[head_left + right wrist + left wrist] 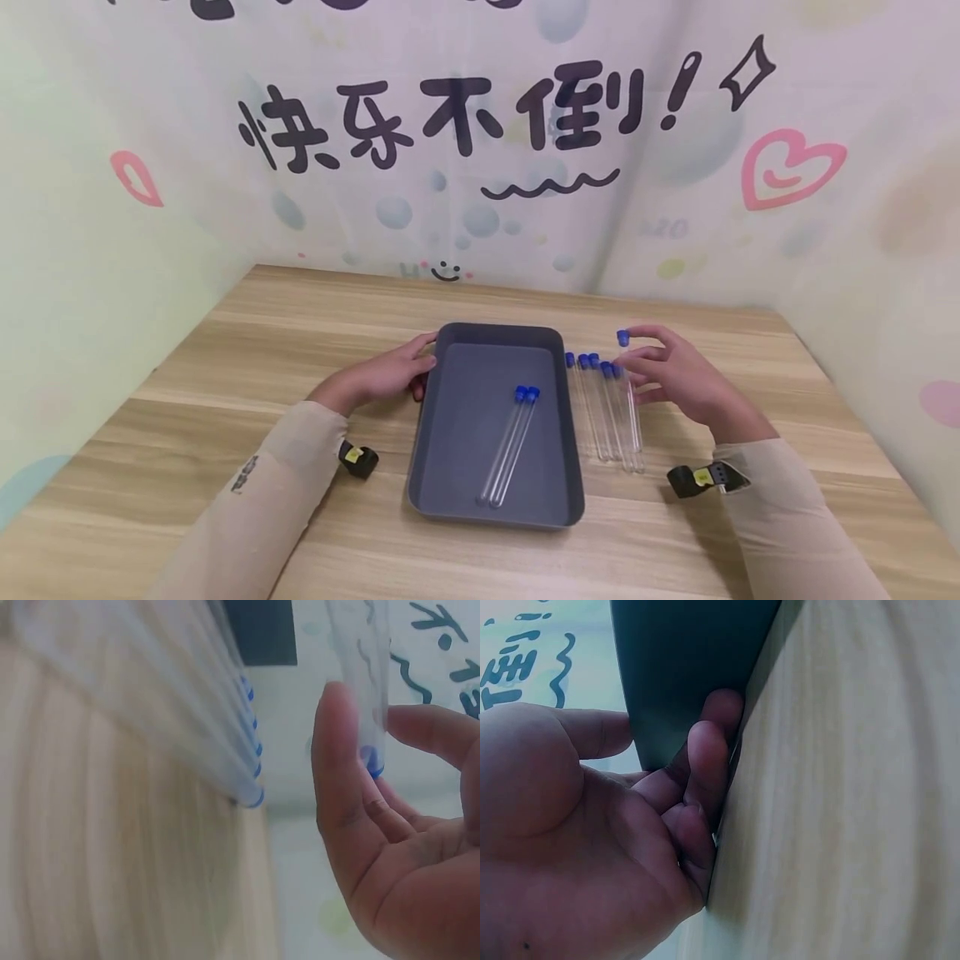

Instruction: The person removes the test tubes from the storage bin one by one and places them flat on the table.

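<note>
My left hand point(386, 375) grips the left side of a dark grey tray point(426, 467). In the left wrist view its thumb meets the tray edge and the other fingers curl low against the wall point(660, 652), close to the table. Two clear test tubes with blue caps point(533, 392) lie side by side, slanted, inside the tray. My right hand point(678, 379) pinches another blue-capped test tube point(367, 682) near its cap, between thumb and fingers. This tube is raised over a row of several similar test tubes point(596, 408) beside the tray's right wall.
The wooden table point(300, 317) reaches back to a printed cloth point(450, 225) with black writing and pink hearts. Black wrist cameras point(360, 460) are strapped over both beige sleeves point(795, 517).
</note>
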`<state>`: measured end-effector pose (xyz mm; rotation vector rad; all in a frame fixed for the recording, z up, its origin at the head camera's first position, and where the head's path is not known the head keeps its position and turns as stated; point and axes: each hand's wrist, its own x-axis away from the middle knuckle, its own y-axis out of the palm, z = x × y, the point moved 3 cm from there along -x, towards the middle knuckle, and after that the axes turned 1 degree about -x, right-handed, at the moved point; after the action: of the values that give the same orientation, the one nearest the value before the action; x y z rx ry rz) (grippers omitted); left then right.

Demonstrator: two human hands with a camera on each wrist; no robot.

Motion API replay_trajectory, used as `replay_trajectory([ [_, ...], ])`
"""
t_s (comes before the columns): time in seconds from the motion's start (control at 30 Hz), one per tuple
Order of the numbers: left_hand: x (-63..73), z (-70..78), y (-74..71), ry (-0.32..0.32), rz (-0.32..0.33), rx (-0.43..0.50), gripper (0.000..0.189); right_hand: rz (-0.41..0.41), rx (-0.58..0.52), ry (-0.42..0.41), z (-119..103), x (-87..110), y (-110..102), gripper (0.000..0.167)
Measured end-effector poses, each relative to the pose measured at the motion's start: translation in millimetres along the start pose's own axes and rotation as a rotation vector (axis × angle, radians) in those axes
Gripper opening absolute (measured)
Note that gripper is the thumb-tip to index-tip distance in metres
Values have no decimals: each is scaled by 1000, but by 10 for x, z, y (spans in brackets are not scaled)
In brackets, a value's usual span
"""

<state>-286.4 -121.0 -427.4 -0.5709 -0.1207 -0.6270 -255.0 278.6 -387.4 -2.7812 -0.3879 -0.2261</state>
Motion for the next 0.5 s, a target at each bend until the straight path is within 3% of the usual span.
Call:
replay_trajectory([
  [0.5,-6,-15,-7,-7,6,-19,56,11,82,71,202,-59,-115,65],
])
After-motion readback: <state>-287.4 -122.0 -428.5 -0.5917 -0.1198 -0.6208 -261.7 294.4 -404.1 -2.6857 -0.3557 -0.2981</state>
